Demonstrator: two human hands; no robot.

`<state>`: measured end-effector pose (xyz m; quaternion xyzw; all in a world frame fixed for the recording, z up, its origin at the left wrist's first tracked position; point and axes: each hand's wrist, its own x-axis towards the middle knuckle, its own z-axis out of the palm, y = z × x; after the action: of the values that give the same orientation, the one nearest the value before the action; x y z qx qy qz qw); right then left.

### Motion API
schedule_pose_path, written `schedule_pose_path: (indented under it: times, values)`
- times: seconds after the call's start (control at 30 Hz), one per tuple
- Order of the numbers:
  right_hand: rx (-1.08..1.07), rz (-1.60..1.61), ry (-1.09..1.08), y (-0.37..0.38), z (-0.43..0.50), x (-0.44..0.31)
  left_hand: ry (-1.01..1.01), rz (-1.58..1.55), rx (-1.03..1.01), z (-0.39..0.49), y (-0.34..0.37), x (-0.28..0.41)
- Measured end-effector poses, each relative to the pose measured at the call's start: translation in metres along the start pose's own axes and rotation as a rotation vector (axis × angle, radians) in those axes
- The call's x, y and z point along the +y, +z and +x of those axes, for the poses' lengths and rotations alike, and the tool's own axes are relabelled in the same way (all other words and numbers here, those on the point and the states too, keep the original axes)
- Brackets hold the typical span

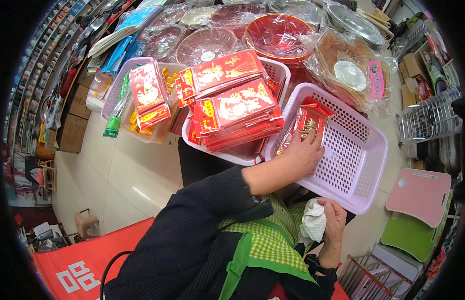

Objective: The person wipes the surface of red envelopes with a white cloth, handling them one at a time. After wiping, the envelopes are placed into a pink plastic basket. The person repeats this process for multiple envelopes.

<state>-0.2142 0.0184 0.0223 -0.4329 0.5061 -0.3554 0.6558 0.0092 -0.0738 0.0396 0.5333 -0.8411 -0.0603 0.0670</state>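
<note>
My left hand (302, 151) reaches across into a lilac plastic basket (369, 176). Its fingers lie on a plastic-wrapped pack of red envelopes (310, 120) with gold characters, at the basket's left side. Whether they grip the pack or only rest on it is hidden by the hand. Close to the basket's front edge, my right hand (333, 219) holds a crumpled white cloth (313, 221). Left of this basket, a second, pale basket (232, 159) carries a tall stack of red envelope packs (243, 107), and its right rim is close to the lilac one.
A translucent tub (155, 137) holds yellow packets, with red packs (149, 88) on top. Behind stand plastic-wrapped bowls, including a red bowl (279, 37), and wrapped trays (349, 75). Pink folding tables (420, 195), a wire rack (429, 120) and a small stool (85, 223) stand around.
</note>
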Motion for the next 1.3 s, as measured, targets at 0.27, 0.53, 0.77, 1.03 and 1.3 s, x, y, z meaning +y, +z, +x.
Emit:
schedule_pose_path:
  times: [0.27,0.53,0.77,1.03,1.3]
  values:
    - [-0.019,0.096,0.009,-0.002,-0.009,-0.003,-0.253,-0.116,0.321,-0.061,-0.130,-0.101]
    - [-0.043,0.136,0.050,0.005,-0.008,-0.004,-0.329,-0.365,0.429,-0.100,-0.167,-0.121]
    - [-0.075,0.087,0.049,0.010,-0.007,-0.010,-0.039,-0.379,0.122,-0.100,-0.092,-0.047]
    - [-0.118,0.075,0.071,0.019,-0.003,-0.006,-0.211,-0.026,-0.293,-0.013,-0.026,-0.009]
    - [-0.100,0.121,0.057,0.006,-0.004,0.003,-0.242,-0.216,-0.223,0.000,-0.004,-0.023]
